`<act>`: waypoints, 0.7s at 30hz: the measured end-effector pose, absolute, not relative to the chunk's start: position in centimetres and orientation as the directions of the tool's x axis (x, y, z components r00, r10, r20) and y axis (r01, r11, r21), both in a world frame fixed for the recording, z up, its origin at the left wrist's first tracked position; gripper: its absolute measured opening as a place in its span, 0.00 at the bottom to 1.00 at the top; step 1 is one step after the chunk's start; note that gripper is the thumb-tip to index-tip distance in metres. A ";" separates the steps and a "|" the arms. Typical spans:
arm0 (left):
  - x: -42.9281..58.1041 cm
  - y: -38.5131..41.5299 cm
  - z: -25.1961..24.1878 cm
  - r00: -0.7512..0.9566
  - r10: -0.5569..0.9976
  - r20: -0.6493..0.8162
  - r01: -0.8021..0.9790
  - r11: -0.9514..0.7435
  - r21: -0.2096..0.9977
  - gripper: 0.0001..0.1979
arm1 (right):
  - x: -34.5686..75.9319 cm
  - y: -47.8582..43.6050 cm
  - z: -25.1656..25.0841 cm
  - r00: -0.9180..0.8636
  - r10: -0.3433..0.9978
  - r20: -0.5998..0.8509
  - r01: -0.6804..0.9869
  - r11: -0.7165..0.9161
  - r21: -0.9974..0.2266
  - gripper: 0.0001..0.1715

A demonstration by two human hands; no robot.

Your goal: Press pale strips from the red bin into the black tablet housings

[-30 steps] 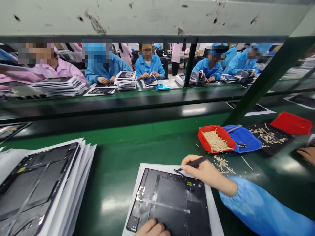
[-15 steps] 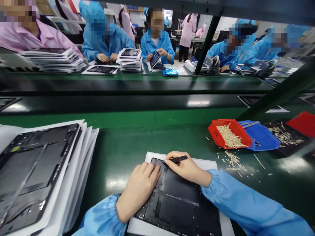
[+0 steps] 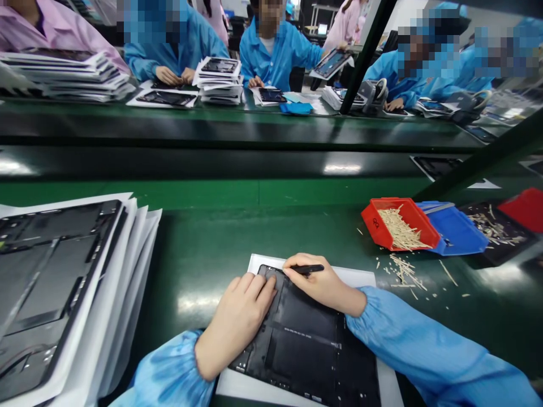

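A black tablet housing with its inner side up (image 3: 305, 356) lies on a white sheet (image 3: 244, 387) in front of me. My left hand (image 3: 240, 316) rests palm down on its left edge, fingers laid out near the upper left corner. In my right hand (image 3: 316, 282) I pinch dark tweezers (image 3: 311, 269), their tip pointing left at the housing's top edge, close to my left fingertips. What the tip touches is too small to make out.
Left of me stands a stack of tablet housings (image 3: 63, 282) between white sheets. Pale strips fill a red bin (image 3: 377, 229) beside a blue bin (image 3: 456, 229); more strips (image 3: 405, 271) lie scattered on the green table. Co-workers sit across the conveyor (image 3: 212, 164).
My hands stay at the same corner, the right hand and tweezers shifted slightly. My view has tilted a little. Across the line, a co-worker now holds a tablet out to the side.
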State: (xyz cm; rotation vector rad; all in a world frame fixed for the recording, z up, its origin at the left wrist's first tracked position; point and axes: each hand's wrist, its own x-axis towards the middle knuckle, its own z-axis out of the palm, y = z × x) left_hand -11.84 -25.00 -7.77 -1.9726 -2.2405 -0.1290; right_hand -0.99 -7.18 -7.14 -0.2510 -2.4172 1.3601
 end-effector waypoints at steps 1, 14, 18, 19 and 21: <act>-11.8 -25.0 -7.8 -0.123 0.980 0.159 0.991 0.130 -0.030 0.17 | -1.0 -7.2 -7.1 -0.921 0.322 0.221 -0.022 0.522 -0.853 0.08; -11.6 -24.7 -7.8 -0.170 0.984 0.060 0.979 0.175 -0.104 0.23 | -0.9 -7.5 -7.4 -0.916 0.330 0.230 -0.020 0.534 -0.845 0.09; -11.5 -24.7 -7.7 -0.170 0.984 0.049 0.978 0.175 -0.115 0.24 | -0.9 -7.7 -7.5 -0.908 0.343 0.240 -0.020 0.538 -0.843 0.08; -11.5 -24.7 -7.6 -0.172 0.984 0.046 0.978 0.176 -0.114 0.24 | -0.9 -7.7 -7.5 -0.907 0.347 0.239 -0.016 0.540 -0.842 0.08; -11.5 -24.7 -7.5 -0.177 0.983 0.041 0.977 0.180 -0.111 0.24 | -0.9 -7.9 -7.6 -0.906 0.352 0.236 -0.005 0.547 -0.837 0.08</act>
